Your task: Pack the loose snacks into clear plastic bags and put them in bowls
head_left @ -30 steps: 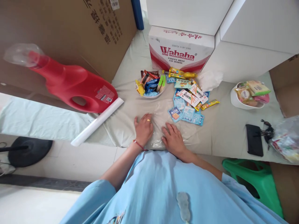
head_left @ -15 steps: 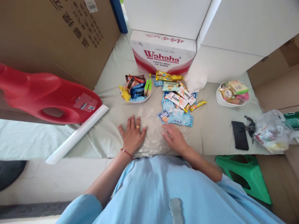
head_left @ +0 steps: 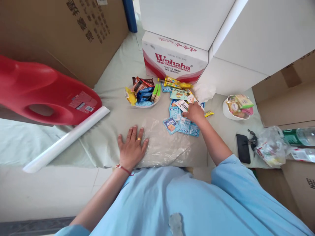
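My left hand (head_left: 133, 146) lies flat with fingers spread at the left edge of a clear plastic sheet or bag (head_left: 162, 146) on the cloth-covered surface. My right hand (head_left: 195, 113) reaches over a pile of small snack packets. Its thumb stands apart from its bent fingers, which touch the white snack packets (head_left: 182, 105) and partly cover them. Blue snack packets (head_left: 184, 124) lie below it, a pale green packet (head_left: 179, 94) above. Yellow-wrapped sticks (head_left: 172, 82) rest at the back. A bowl (head_left: 150, 105) of assorted wrapped snacks stands to the left.
A Wahaha carton (head_left: 174, 59) stands behind the snacks. To the left are a red jug (head_left: 56, 88) and a white roll (head_left: 69, 139). On the right I see a white tub of snacks (head_left: 230, 113), a black phone (head_left: 243, 148), a plastic bag (head_left: 272, 144) and bottles (head_left: 305, 136).
My right hand has moved forward from the plastic sheet onto the white snack packets. My left hand stays flat, and the view has shifted slightly to the right.
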### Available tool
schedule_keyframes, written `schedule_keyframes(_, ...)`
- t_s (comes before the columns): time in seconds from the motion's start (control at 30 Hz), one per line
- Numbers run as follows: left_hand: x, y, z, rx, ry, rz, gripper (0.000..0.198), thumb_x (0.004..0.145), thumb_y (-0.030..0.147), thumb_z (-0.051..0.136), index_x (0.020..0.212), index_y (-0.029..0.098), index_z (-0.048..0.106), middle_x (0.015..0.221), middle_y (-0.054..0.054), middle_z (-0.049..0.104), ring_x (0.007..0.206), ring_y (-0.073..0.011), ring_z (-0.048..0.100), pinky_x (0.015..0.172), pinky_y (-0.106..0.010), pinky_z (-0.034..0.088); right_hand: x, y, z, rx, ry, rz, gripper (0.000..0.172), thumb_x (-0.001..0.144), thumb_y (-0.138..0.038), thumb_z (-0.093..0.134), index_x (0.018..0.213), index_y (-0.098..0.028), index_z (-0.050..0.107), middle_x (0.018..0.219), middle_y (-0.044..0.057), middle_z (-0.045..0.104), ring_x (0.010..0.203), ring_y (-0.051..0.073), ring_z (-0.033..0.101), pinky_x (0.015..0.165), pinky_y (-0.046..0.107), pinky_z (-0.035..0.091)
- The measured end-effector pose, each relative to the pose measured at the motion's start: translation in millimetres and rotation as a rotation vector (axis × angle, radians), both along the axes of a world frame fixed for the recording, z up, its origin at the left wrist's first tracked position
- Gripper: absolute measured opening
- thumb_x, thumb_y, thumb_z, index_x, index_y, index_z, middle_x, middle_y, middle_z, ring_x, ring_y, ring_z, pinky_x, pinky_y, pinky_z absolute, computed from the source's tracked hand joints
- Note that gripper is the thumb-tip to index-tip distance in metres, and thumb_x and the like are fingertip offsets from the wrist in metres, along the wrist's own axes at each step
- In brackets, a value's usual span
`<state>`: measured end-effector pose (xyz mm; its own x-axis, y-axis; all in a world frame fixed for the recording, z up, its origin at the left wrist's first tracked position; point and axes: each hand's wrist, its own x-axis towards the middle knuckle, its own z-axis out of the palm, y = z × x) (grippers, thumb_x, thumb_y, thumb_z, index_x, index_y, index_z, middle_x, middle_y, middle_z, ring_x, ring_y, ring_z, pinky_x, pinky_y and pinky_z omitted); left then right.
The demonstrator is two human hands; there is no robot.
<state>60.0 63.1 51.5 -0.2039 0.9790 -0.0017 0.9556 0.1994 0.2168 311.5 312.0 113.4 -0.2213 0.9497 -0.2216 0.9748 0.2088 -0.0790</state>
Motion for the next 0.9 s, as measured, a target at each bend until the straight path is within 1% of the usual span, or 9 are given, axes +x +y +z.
schedule_keyframes(0.13, -1.2, -0.7, 0.5, 0.012, -0.039, 0.001, 0.062, 0.106, 0.048, 0.036, 0.161, 0.019, 0.044, 0.172, -0.019, 0.034, 0.16, -0.0346, 0.031, 0.128, -0.071, 0.009, 19.4, 10.8, 9.2, -0.007, 0.005, 0.006, 0.055, 0.087, -0.052, 0.073, 0.126, -0.013, 0.07, 0.13, 0.02, 0.062, 0.109, 0.03, 0.066, 0.089, 0.036, 0.053)
schedule_keyframes(0.27, -1.7, -1.4, 0.4, 0.034, -0.079, 0.0, 0.062, 0.105, 0.046, 0.037, 0.161, 0.02, 0.043, 0.172, -0.019, 0.034, 0.16, -0.0355, 0.03, 0.128, -0.071, 0.008, 45.5, 30.8, 12.3, 0.031, 0.011, -0.121, 0.055, 0.094, -0.06, 0.061, 0.12, -0.013, 0.072, 0.12, 0.019, 0.067, 0.095, 0.026, 0.067, 0.077, 0.032, 0.049)
schedule_keyframes(0.4, -2.2, -1.6, -0.8, 0.056, -0.091, -0.003, 0.062, 0.105, 0.045, 0.037, 0.161, 0.02, 0.044, 0.171, -0.02, 0.035, 0.16, -0.0361, 0.032, 0.127, -0.072, 0.009, 50.0, 39.9, 2.2, -0.053, 0.01, -0.077, 0.055, 0.091, -0.058, 0.067, 0.125, -0.013, 0.069, 0.121, 0.018, 0.071, 0.097, 0.025, 0.067, 0.076, 0.029, 0.048)
schedule_keyframes(0.5, -2.7, -1.6, -1.3, 0.06, -0.091, -0.008, 0.061, 0.105, 0.046, 0.039, 0.16, 0.021, 0.045, 0.171, -0.019, 0.036, 0.159, -0.0355, 0.033, 0.128, -0.071, 0.009, 44.2, 40.6, -0.1, -0.035, -0.003, -0.096, 0.058, 0.09, -0.051, 0.069, 0.134, -0.014, 0.064, 0.124, 0.018, 0.073, 0.103, 0.028, 0.069, 0.078, 0.03, 0.048)
schedule_keyframes(0.6, -2.8, -1.8, -1.2, 0.072, -0.116, -0.002, 0.06, 0.105, 0.046, 0.04, 0.16, 0.022, 0.045, 0.171, -0.019, 0.035, 0.16, -0.035, 0.032, 0.128, -0.071, 0.008, 46.2, 39.0, 15.2, -0.006, -0.041, -0.162, 0.062, 0.089, -0.047, 0.069, 0.139, -0.013, 0.061, 0.126, 0.02, 0.073, 0.107, 0.031, 0.07, 0.079, 0.032, 0.049)
schedule_keyframes(0.7, -2.1, -2.2, -0.6, 0.072, -0.142, 0.007, 0.06, 0.105, 0.045, 0.041, 0.16, 0.023, 0.045, 0.172, -0.018, 0.034, 0.16, -0.0348, 0.032, 0.128, -0.071, 0.008, 58.1, 28.6, 44.0, 0.002, 0.037, -0.128, 0.053, 0.087, -0.045, 0.067, 0.131, -0.015, 0.068, 0.119, 0.017, 0.076, 0.102, 0.03, 0.07, 0.079, 0.033, 0.051)
schedule_keyframes(0.73, -1.8, -2.3, -0.3, 0.066, -0.142, 0.009, 0.06, 0.105, 0.045, 0.041, 0.16, 0.023, 0.045, 0.172, -0.018, 0.034, 0.16, -0.0346, 0.032, 0.128, -0.071, 0.008, 61.6, 21.5, 52.8, -0.036, 0.125, -0.096, 0.049, 0.088, -0.045, 0.065, 0.127, -0.016, 0.07, 0.115, 0.014, 0.077, 0.099, 0.028, 0.071, 0.077, 0.032, 0.051)
schedule_keyframes(0.8, -1.4, -2.5, 0.4, 0.055, -0.139, 0.011, 0.06, 0.105, 0.046, 0.041, 0.16, 0.024, 0.045, 0.172, -0.017, 0.034, 0.161, -0.034, 0.031, 0.128, -0.071, 0.008, 62.8, 0.9, 63.4, -0.234, 0.36, -0.059, 0.045, 0.088, -0.048, 0.06, 0.117, -0.016, 0.074, 0.105, 0.011, 0.079, 0.088, 0.025, 0.072, 0.072, 0.03, 0.052)
schedule_keyframes(0.9, -1.5, -2.8, 1.2, 0.051, -0.145, 0.013, 0.06, 0.105, 0.046, 0.042, 0.161, 0.024, 0.044, 0.173, -0.017, 0.033, 0.161, -0.034, 0.03, 0.128, -0.071, 0.009, 41.5, -41.6, 55.3, -0.718, 0.62, -0.053, 0.045, 0.078, -0.053, 0.067, 0.1, -0.014, 0.077, 0.089, 0.01, 0.079, 0.07, 0.021, 0.07, 0.06, 0.027, 0.05)
